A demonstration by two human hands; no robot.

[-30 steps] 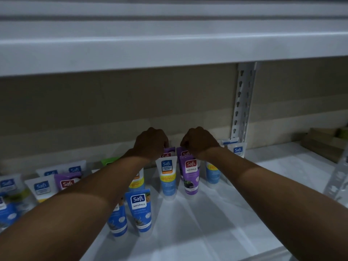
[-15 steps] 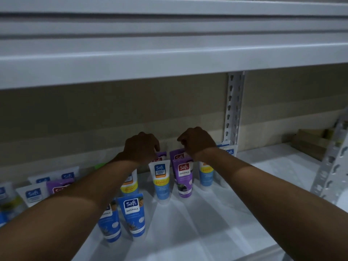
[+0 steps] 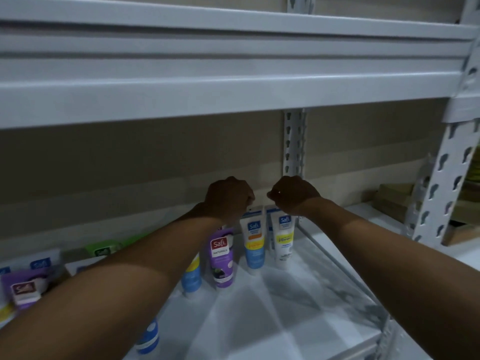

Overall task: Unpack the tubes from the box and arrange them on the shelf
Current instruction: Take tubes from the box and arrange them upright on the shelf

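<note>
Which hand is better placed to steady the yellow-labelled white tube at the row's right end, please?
Probably the right hand: it is just above the yellow-labelled tube, while the left hand sits over the neighbouring blue-bottomed tube.

White metal shelf (image 3: 285, 320). Far row, tubes standing cap-down, left to right: blue tube (image 3: 191, 278), purple Safi Naturals tube (image 3: 221, 258), orange-banded tube (image 3: 253, 242), yellow-label tube (image 3: 283, 242). Blurred purple tube (image 3: 23, 289) far left. Blue-capped tube (image 3: 148, 336) nearer, left.
</note>
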